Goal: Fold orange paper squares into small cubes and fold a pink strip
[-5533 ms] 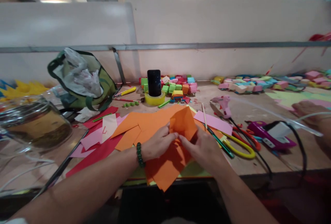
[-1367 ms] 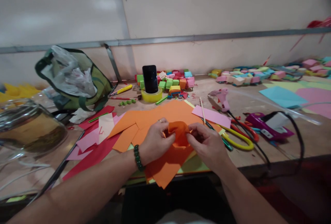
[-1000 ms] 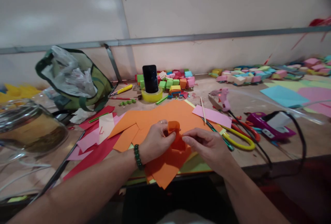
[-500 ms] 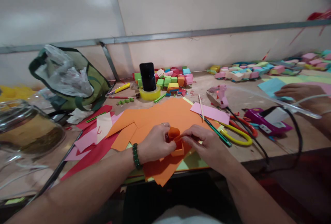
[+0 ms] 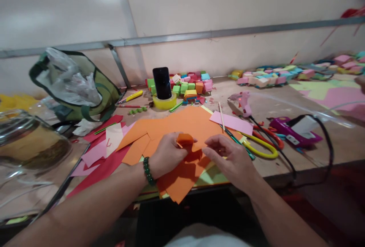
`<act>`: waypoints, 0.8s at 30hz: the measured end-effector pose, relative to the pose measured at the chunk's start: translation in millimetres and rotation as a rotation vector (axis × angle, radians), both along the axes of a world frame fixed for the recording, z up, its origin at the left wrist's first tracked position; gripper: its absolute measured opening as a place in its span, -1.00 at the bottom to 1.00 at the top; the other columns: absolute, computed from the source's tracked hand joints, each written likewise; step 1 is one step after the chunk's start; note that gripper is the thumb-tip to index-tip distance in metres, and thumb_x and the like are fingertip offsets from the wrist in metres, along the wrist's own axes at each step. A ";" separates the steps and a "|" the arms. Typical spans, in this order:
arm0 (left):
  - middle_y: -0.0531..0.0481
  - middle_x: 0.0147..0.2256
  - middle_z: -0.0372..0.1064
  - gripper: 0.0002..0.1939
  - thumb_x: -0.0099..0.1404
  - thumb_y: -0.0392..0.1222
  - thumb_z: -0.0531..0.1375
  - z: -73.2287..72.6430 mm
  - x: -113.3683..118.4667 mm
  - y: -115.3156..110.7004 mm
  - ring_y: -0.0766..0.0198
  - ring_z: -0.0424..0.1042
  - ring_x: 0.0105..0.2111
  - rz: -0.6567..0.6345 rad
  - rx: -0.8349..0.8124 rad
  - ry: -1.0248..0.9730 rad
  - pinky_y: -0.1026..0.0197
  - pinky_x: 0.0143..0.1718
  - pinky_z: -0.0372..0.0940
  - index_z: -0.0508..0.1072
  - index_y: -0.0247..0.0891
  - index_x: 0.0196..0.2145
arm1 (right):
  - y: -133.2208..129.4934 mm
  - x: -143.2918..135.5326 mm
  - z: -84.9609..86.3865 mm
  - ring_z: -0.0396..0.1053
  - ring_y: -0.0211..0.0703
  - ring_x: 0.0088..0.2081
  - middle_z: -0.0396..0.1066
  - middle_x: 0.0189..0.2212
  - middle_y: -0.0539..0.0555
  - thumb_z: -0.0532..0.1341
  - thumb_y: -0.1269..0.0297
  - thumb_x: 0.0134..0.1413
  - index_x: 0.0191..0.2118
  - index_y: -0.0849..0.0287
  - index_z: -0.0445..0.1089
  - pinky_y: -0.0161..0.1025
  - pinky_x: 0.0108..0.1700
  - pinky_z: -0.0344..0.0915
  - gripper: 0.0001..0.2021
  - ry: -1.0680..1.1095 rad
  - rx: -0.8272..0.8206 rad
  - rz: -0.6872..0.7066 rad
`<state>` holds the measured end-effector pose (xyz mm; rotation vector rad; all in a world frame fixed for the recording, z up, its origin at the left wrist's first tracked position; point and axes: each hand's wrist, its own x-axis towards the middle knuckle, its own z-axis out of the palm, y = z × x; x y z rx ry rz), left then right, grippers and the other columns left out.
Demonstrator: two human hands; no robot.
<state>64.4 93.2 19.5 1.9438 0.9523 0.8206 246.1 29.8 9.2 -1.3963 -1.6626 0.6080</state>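
My left hand (image 5: pixel 170 151), with a dark green bead bracelet (image 5: pixel 148 171) at the wrist, grips a small folded orange paper piece (image 5: pixel 184 139). Its lower part is hidden behind my fingers and in shadow. Just to the right, my right hand (image 5: pixel 226 155) is apart from the folded piece, thumb and fingers parted with nothing seen between them. Both hands are over sheets of orange paper (image 5: pixel 176 123) near the table's front edge. Beside my right hand lie scissors with yellow handles (image 5: pixel 264 155), partly under a pink paper strip (image 5: pixel 232 122).
A phone (image 5: pixel 162 83) stands in a yellow tape roll (image 5: pixel 164 102), with small folded paper blocks (image 5: pixel 191 86) behind. On the right are a pink glue gun (image 5: pixel 244 104) and a purple device (image 5: pixel 296 133) with a black cable. A glass jar (image 5: pixel 31 140) and green bag (image 5: pixel 107 98) stand left.
My right hand has come away from the orange piece and opened. The piece has turned in my left hand. At far right, another person's hand has drawn back toward the edge, and the blue paper is gone.
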 end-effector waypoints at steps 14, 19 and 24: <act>-0.05 -0.39 0.41 -0.83 0.12 -0.17 0.18 16.9 -0.5 -1.8 0.27 0.36 -0.38 -0.040 -0.124 -0.021 0.27 -0.35 0.27 0.46 -0.36 -0.42 | 10.5 -6.9 1.4 0.32 -0.26 -0.49 0.36 -0.52 0.01 0.15 0.40 0.05 -0.41 0.16 0.33 -0.33 -0.44 0.22 -0.94 -0.228 0.259 -0.112; -0.05 -0.37 0.43 -0.79 0.14 -0.13 0.21 18.7 -2.3 -0.3 0.26 0.36 -0.36 -0.086 -0.180 -0.045 0.28 -0.36 0.27 0.49 -0.34 -0.34 | 11.4 -0.3 0.4 0.33 -0.27 -0.48 0.40 -0.48 0.02 0.17 0.43 0.04 -0.37 0.18 0.37 -0.33 -0.43 0.23 -0.94 -0.225 0.270 -0.113; -0.07 -0.41 0.42 -0.76 0.19 -0.10 0.18 11.5 -0.5 1.2 0.23 0.39 -0.35 -0.091 -0.139 -0.034 0.24 -0.30 0.28 0.49 -0.37 -0.37 | 10.7 0.5 -1.1 0.35 -0.25 -0.48 0.44 -0.47 0.02 0.18 0.38 0.05 -0.37 0.16 0.39 -0.32 -0.42 0.25 -0.95 -0.176 0.206 -0.124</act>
